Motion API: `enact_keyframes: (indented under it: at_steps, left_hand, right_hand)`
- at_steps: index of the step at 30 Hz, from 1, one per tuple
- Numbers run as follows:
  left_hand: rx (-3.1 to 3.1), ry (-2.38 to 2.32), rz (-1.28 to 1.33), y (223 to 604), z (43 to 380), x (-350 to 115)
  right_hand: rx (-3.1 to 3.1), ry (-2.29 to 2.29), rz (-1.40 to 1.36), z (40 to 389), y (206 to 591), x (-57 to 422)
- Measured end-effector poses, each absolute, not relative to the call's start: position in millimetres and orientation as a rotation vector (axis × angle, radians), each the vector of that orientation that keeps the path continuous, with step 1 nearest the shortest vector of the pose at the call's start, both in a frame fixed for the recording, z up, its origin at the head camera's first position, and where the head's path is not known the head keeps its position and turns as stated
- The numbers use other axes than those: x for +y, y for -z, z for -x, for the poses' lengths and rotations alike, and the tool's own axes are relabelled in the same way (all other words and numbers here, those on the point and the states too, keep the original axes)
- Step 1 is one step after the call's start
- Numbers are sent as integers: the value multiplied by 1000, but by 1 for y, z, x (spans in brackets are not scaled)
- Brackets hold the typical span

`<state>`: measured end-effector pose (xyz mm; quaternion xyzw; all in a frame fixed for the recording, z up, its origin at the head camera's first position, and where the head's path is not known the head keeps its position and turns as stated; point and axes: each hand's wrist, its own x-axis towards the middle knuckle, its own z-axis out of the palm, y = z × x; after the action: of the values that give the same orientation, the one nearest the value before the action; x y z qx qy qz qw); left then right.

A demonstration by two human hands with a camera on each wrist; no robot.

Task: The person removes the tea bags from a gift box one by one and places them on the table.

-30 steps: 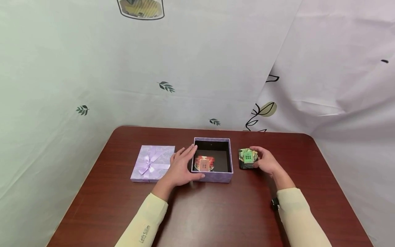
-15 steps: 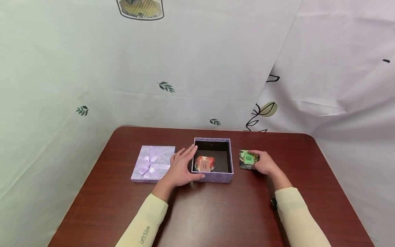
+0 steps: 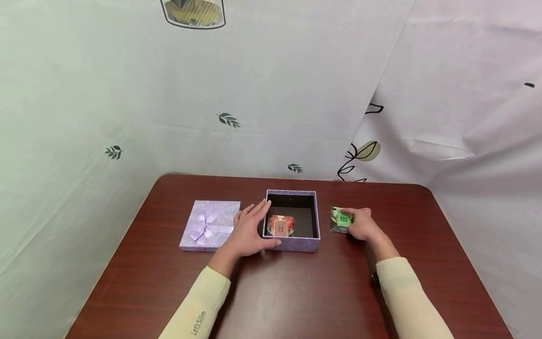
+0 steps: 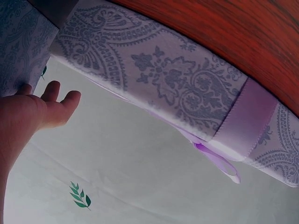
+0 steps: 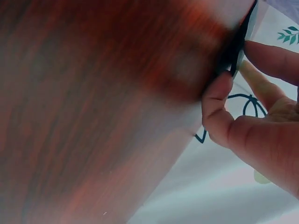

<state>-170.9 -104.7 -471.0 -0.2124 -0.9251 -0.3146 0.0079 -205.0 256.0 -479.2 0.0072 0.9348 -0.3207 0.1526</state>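
Note:
My left hand point(image 3: 247, 230) rests against the lilac patterned box point(image 3: 298, 244), its thumb along the front wall and its fingers spread at the left side. Inside that open box, on the dark bottom, lies a small red packet point(image 3: 281, 228). To the box's right, my right hand point(image 3: 363, 226) pinches a flat black-and-green packet point(image 3: 337, 226) by its right side. The right wrist view shows the thumb point(image 5: 218, 95) at the packet's near edge, with fingers on the other face. Part of the packet is hidden under the fingers.
Left of the box lies its lilac lid point(image 3: 226, 212), topped with a ribbon bow point(image 3: 205, 225). Everything stands on a reddish-brown table point(image 3: 296, 292). A pale cloth point(image 3: 262, 84) with printed leaves hangs behind the table's far edge.
My right hand has shifted its fingers further over the black-and-green packet, which has slid slightly right. The left hand and the box have stayed still.

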Motion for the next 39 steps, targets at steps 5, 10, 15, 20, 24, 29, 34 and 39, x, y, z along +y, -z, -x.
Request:
enact_keyframes:
  at_steps: [5, 10, 15, 20, 24, 29, 34, 39]
  left_hand:
    - [-2895, 986, 664, 471, 171, -105]
    - [-2891, 999, 668, 471, 171, -105]
    - [-2896, 998, 668, 471, 171, -105]
    - [-2895, 999, 667, 472, 171, -105]
    - [-2887, 1011, 666, 471, 170, -105]
    - [-2889, 1012, 667, 471, 170, -105]
    - [-2895, 1007, 663, 471, 171, -105]
    - [-2902, 1004, 664, 471, 171, -105]
  right_hand:
    - [2669, 885, -72, 205, 478, 254]
    - [2679, 827, -92, 205, 476, 252]
    - [2688, 790, -101, 205, 476, 252]
    - [2695, 761, -124, 205, 474, 251]
    - [2703, 763, -135, 205, 469, 250]
    - [2722, 793, -152, 204, 462, 247]
    - [2765, 816, -139, 202, 454, 243]
    - [2772, 858, -118, 200, 446, 238]
